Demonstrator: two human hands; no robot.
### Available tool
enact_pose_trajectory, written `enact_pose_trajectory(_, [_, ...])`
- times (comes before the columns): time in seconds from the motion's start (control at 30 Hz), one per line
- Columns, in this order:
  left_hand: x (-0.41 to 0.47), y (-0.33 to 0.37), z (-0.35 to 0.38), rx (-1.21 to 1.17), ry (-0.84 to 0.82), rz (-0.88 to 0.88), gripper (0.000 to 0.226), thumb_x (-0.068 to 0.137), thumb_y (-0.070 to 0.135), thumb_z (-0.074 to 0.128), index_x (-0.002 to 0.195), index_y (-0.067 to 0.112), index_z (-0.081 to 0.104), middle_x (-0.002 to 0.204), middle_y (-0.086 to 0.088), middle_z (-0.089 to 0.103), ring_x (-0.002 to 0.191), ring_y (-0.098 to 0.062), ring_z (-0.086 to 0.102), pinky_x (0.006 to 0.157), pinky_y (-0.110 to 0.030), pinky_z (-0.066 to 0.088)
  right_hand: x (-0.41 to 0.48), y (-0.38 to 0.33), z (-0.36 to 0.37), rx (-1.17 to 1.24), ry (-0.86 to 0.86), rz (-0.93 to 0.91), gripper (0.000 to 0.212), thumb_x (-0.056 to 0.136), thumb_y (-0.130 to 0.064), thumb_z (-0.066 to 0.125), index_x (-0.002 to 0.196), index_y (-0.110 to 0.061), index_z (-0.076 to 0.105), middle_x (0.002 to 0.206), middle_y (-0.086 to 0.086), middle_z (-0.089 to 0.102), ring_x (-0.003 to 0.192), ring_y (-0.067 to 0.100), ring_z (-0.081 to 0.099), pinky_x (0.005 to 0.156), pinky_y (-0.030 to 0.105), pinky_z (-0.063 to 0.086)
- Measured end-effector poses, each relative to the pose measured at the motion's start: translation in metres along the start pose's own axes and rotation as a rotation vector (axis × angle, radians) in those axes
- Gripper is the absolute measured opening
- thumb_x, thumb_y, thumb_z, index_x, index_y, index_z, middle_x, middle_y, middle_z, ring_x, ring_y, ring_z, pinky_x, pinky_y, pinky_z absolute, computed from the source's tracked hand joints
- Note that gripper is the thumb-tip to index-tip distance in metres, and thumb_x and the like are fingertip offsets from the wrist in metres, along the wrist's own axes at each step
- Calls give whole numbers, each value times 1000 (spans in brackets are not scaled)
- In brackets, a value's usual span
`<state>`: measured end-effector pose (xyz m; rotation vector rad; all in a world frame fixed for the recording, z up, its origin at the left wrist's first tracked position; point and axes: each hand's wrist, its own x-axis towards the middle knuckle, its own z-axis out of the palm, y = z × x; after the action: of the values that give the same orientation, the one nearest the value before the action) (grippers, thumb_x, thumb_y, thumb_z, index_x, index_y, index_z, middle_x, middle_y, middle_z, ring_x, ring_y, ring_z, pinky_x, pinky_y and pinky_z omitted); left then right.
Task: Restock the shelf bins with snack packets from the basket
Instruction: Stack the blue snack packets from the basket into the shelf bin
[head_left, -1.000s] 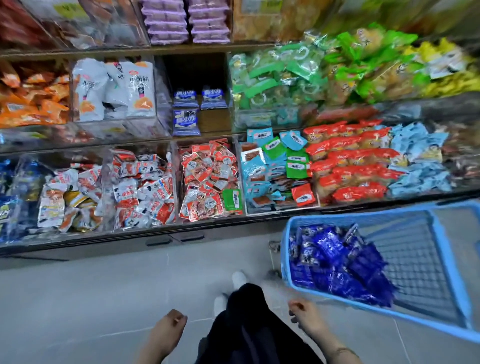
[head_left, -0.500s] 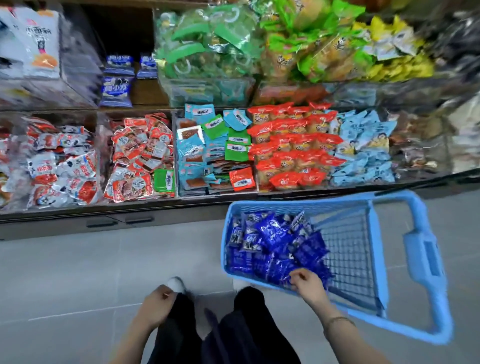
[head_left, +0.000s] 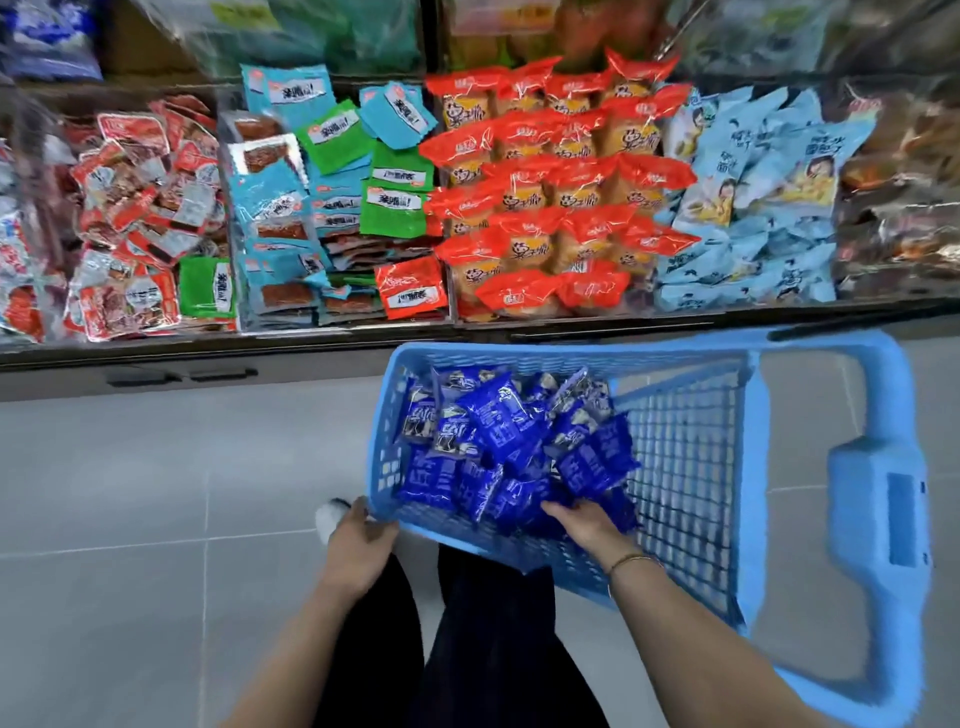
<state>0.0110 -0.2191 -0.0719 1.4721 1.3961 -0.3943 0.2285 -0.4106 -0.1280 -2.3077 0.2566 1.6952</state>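
A light blue plastic basket (head_left: 691, 467) stands on the floor in front of the shelf, its handle (head_left: 883, 499) to the right. Several dark blue snack packets (head_left: 498, 415) are heaped in its left half. My left hand (head_left: 358, 540) grips the basket's near left corner. My right hand (head_left: 582, 519) reaches over the near wall into the pile, fingers down among the blue packets; whether it holds one is hidden. Shelf bins (head_left: 332, 208) above hold many packets.
The bottom shelf's clear bins hold red-and-white packets (head_left: 140, 223), teal and green ones (head_left: 389, 202), red-orange ones (head_left: 550, 197) and pale blue ones (head_left: 753, 208). Grey floor tiles (head_left: 130, 493) lie to the left. My dark trouser legs (head_left: 467, 649) stand below the basket.
The view has dropped and closed in on the basket. My left hand rose from my thigh to the basket's corner. My right hand went deeper into the blue packets.
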Motion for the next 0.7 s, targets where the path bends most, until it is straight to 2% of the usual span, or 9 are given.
enact_pose_trajectory(0.07, [0, 0, -1, -22, 7, -4, 19, 89, 16, 63, 107, 17, 57, 101, -7, 69, 91, -24, 66, 80, -31, 47, 8, -7, 9, -6, 7, 33, 89, 78, -60, 63, 140, -1, 37, 148, 16, 36, 134, 31, 38, 107, 35, 35])
enact_pose_trajectory(0.13, [-1, -1, -2, -36, -9, -7, 19, 90, 18, 62, 109, 17, 58, 104, -6, 68, 94, -25, 66, 88, -38, 50, 15, -12, 14, -108, 36, 91, 101, 69, -74, 60, 137, -1, 41, 151, 19, 28, 139, 33, 29, 112, 40, 32])
enact_pose_trajectory(0.2, [-2, -3, -3, -39, -13, -17, 22, 91, 20, 61, 113, 18, 58, 105, -4, 69, 96, -24, 66, 91, -40, 50, 19, -18, 18, -137, 57, 137, 113, 62, -81, 58, 141, -2, 36, 153, 20, 21, 142, 34, 22, 114, 42, 28])
enact_pose_trajectory(0.37, [-3, -3, 0, -95, 16, -37, 26, 91, 20, 60, 117, 22, 59, 105, -4, 70, 96, -23, 66, 93, -41, 50, 29, -24, 33, 17, 106, 194, 130, 56, -76, 69, 148, -7, 10, 153, 16, 23, 139, 35, 28, 114, 47, 25])
enact_pose_trajectory(0.47, [-2, -6, 0, -93, 18, -54, 33, 91, 21, 60, 123, 22, 57, 105, -5, 70, 99, -25, 65, 95, -43, 49, 37, -24, 38, 12, 117, 206, 127, 53, -71, 75, 142, -3, 15, 147, 16, 34, 132, 35, 38, 112, 47, 28])
enact_pose_trajectory(0.57, [-2, -7, 0, -107, 7, -47, 44, 92, 18, 60, 134, 19, 50, 110, -3, 68, 100, -22, 65, 95, -34, 48, 45, -24, 37, 11, 145, 222, 124, 49, -69, 78, 138, -1, 25, 142, 16, 41, 129, 34, 43, 110, 47, 31])
enact_pose_trajectory(0.63, [-2, -6, 0, -117, 6, -46, 47, 91, 17, 60, 137, 18, 48, 110, -2, 66, 99, -19, 65, 92, -30, 48, 47, -26, 37, 13, 108, 217, 125, 47, -71, 77, 140, -4, 28, 143, 16, 40, 130, 34, 42, 111, 47, 31])
enact_pose_trajectory(0.7, [-2, -4, 0, -114, -3, -45, 47, 91, 17, 60, 137, 18, 48, 108, 1, 66, 98, -18, 64, 92, -30, 48, 47, -29, 41, -17, 70, 203, 131, 46, -74, 75, 146, -10, 21, 148, 15, 33, 134, 35, 36, 112, 49, 30])
